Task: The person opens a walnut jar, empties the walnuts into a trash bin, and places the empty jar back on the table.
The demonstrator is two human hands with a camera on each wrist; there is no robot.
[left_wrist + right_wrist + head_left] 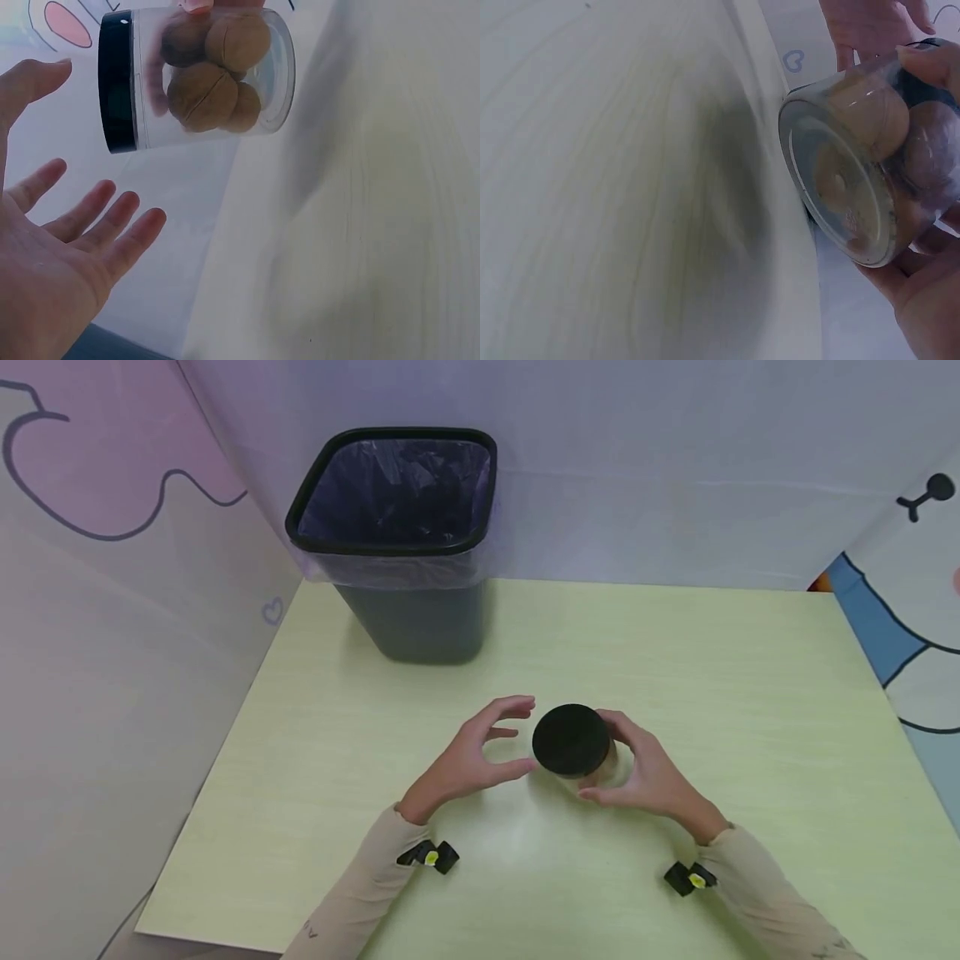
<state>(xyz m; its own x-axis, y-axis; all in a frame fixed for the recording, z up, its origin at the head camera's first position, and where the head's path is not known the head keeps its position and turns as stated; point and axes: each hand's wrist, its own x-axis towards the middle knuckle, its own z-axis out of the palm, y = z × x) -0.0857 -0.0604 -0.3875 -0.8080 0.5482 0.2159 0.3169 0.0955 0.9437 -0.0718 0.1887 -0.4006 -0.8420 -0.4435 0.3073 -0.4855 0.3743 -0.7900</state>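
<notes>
A clear plastic jar (271, 112) with a black screw lid (572, 741) holds several walnuts (202, 96). My right hand (648, 777) grips the jar round its side, thumb near me and fingers on the far side. In the right wrist view the jar's round base (838, 184) faces the camera, lifted off the table. My left hand (472, 756) is at the left of the lid, fingers spread and slightly bent, with nothing in it. In the left wrist view its fingertips (141, 221) stand apart from the jar.
A dark bin (427, 618) lined with a clear plastic bag (420, 485) stands at the back left of the pale table (712, 677). Printed cloth walls (637, 468) enclose the table at the back and sides. Small black devices (681, 878) are strapped to both wrists.
</notes>
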